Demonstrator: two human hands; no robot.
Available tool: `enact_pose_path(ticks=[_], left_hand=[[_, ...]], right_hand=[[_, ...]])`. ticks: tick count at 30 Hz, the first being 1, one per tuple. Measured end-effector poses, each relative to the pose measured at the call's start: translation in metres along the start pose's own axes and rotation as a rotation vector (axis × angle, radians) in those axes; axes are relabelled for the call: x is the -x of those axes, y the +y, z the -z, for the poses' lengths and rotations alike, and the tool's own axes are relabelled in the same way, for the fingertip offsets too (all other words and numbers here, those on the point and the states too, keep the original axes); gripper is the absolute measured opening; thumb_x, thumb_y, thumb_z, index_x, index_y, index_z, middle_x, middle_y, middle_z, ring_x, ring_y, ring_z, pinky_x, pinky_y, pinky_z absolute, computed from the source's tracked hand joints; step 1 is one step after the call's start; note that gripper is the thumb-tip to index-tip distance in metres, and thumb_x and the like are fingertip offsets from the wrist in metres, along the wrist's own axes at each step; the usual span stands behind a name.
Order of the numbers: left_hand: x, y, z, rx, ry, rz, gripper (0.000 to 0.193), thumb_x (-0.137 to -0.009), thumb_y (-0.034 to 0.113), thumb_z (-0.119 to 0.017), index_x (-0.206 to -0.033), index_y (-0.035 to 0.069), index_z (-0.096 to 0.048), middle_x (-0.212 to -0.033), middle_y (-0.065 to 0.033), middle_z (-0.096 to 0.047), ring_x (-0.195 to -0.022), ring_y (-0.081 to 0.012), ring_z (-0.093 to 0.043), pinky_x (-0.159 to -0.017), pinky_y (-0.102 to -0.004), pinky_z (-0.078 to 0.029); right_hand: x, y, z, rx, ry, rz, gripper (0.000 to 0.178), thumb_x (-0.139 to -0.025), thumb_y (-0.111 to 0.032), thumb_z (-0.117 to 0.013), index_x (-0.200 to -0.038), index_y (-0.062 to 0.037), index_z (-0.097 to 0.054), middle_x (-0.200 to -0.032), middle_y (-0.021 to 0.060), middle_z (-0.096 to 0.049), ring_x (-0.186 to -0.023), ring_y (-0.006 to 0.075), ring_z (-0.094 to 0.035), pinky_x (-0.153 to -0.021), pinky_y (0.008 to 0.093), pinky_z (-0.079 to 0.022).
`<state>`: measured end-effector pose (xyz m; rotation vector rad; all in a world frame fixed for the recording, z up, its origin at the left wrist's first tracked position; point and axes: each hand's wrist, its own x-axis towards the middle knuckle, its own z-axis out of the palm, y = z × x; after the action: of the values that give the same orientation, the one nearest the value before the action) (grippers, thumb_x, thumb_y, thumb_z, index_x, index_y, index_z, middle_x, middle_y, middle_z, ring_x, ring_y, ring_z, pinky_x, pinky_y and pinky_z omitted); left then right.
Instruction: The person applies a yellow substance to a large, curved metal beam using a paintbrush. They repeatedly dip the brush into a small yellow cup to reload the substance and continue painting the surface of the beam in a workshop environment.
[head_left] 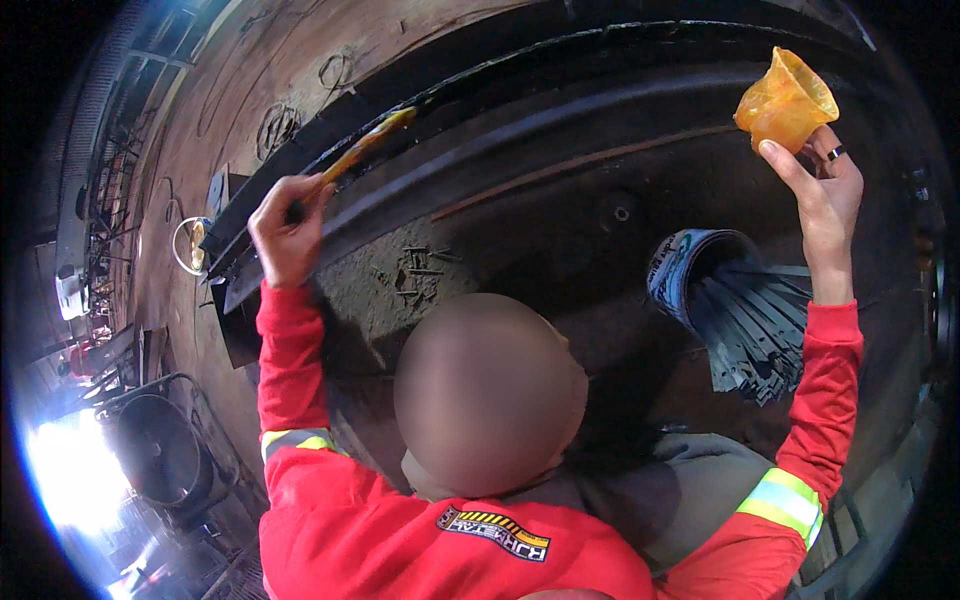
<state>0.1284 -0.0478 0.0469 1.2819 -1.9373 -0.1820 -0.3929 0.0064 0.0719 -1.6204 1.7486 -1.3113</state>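
My left hand (290, 225) is closed around a slim brush-like stick (365, 145), orange-yellow toward its far end. That end lies over the edge of a long dark metal beam (540, 110); whether it touches, I cannot tell. My right hand (825, 195) is raised at the far right, fingers and thumb closed on the base of a crumpled, translucent orange cup-like container (785, 100). The container's wide mouth faces up and to the right. What is inside it is hidden. Both arms wear red sleeves with reflective bands.
Below my right hand, a tipped bucket (672, 275) has many flat metal strips (750, 335) fanning out of its mouth. Small metal pieces (420, 270) lie scattered on the dusty ground. Coiled wire (278, 128) is on the floor beyond the beam. A dark drum (158, 448) stands at lower left.
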Motion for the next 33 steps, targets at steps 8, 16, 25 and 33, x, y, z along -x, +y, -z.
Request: enact_pose_path(ticks=[8, 16, 25, 33], left_hand=[[-0.023, 0.008, -0.053, -0.05, -0.067, -0.016, 0.014, -0.079, -0.001, -0.077, -0.091, -0.001, -0.069, -0.08, -0.0117, -0.069, -0.073, -0.0157, -0.067, -0.068, -0.0273, -0.052], [0.002, -0.025, -0.009, -0.122, -0.027, 0.073, 0.011, -0.083, 0.001, -0.077, -0.093, -0.001, -0.071, -0.082, -0.0031, -0.07, -0.076, -0.0071, -0.062, -0.071, -0.0235, -0.05], [-0.004, -0.015, 0.009, -0.131, 0.035, -0.05, 0.012, -0.079, -0.003, -0.078, -0.087, -0.001, -0.069, -0.075, -0.0044, -0.066, -0.07, -0.008, -0.058, -0.065, -0.0225, -0.046], [0.001, -0.025, 0.017, -0.101, -0.037, -0.005, 0.014, -0.079, -0.002, -0.078, -0.086, -0.001, -0.066, -0.076, -0.0059, -0.063, -0.069, -0.0103, -0.058, -0.064, -0.0244, -0.047]], right_hand=[[0.003, -0.006, -0.008, 0.076, -0.023, 0.077, 0.041, -0.079, -0.022, -0.081, -0.113, -0.0015, -0.069, -0.107, 0.0061, -0.072, -0.103, 0.0141, -0.064, -0.099, 0.0308, -0.044], [0.002, -0.004, -0.003, 0.038, -0.012, 0.049, 0.041, -0.079, -0.022, -0.082, -0.112, -0.0017, -0.069, -0.107, 0.0055, -0.072, -0.102, 0.014, -0.064, -0.098, 0.0306, -0.043], [0.003, 0.001, -0.007, 0.067, -0.017, 0.04, 0.043, -0.079, -0.022, -0.082, -0.113, -0.0008, -0.068, -0.108, 0.006, -0.071, -0.103, 0.0151, -0.064, -0.098, 0.0318, -0.044], [0.004, -0.007, -0.011, 0.051, -0.037, 0.025, 0.044, -0.078, -0.023, -0.083, -0.113, -0.0005, -0.068, -0.107, 0.0071, -0.071, -0.103, 0.015, -0.064, -0.099, 0.0312, -0.044]])
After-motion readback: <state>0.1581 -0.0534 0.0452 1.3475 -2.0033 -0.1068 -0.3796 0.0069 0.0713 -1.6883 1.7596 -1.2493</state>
